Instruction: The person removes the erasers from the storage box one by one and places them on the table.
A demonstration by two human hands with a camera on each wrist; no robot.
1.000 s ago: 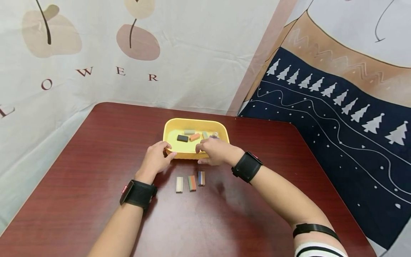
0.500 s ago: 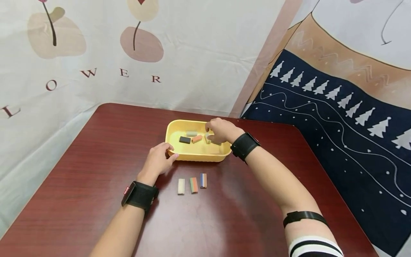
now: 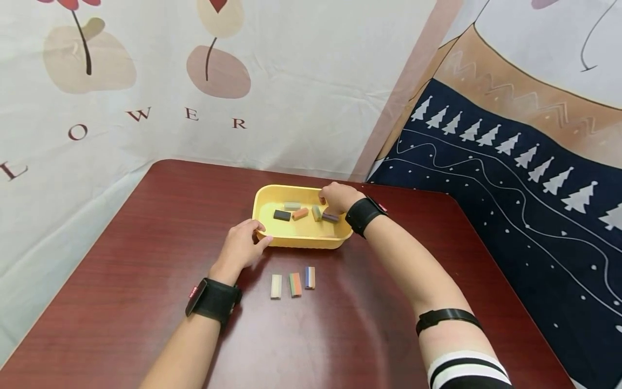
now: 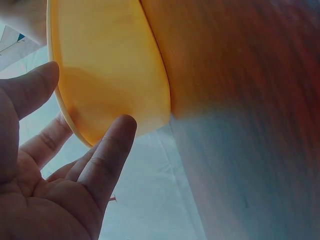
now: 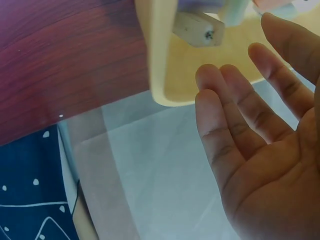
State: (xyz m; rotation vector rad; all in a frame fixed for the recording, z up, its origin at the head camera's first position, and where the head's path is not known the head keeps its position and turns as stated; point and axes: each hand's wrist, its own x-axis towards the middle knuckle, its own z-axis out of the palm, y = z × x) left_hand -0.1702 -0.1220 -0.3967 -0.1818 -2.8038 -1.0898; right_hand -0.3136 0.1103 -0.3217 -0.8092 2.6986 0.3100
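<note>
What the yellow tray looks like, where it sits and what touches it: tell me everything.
The yellow tray is a rounded rectangle, open-topped, with low walls; it looks like smooth plastic. It sits upright on the reddish-brown table, its long side running left to right. Several small blocks lie inside. The left hand holds its near left corner. The right hand is over its right end; whether it touches the tray is hard to tell.

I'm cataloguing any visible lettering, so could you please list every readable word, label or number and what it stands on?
"L O W E R": dark red, on the white flower-print backdrop.
Red tag on left wristband: too small to read.
Red tag on right wristband: too small to read.
</note>
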